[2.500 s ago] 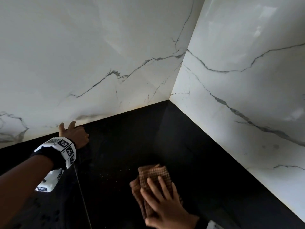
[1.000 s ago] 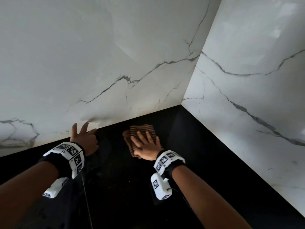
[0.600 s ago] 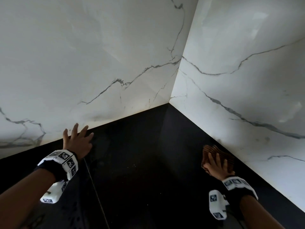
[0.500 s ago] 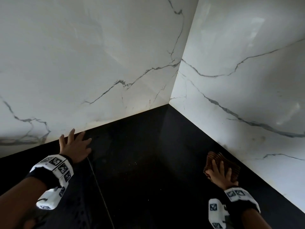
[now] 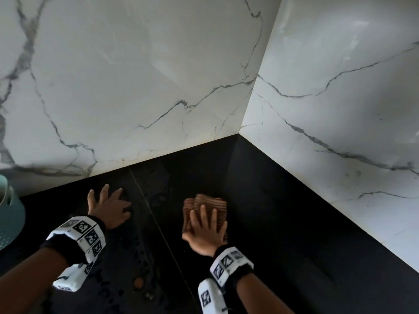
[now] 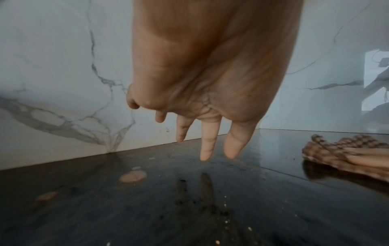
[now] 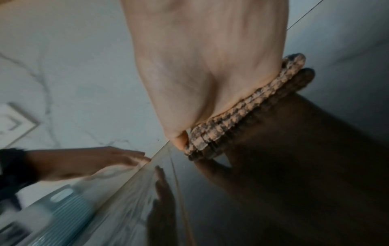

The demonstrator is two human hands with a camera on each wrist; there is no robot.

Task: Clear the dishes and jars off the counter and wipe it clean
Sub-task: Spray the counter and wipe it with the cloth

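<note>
We press our flat right hand [image 5: 205,232] on the folded brown cloth [image 5: 209,206], soft, light and likely to bunch, best pinned under the palm, while our spread left hand [image 5: 108,207] braces on the black counter [image 5: 283,223] beside it.

The teal basket [image 5: 9,214] is cut off by the head view's left edge, and it blurs in the right wrist view. The right hand [image 5: 205,232] hides much of the checked cloth [image 5: 209,206] beneath it.
</note>
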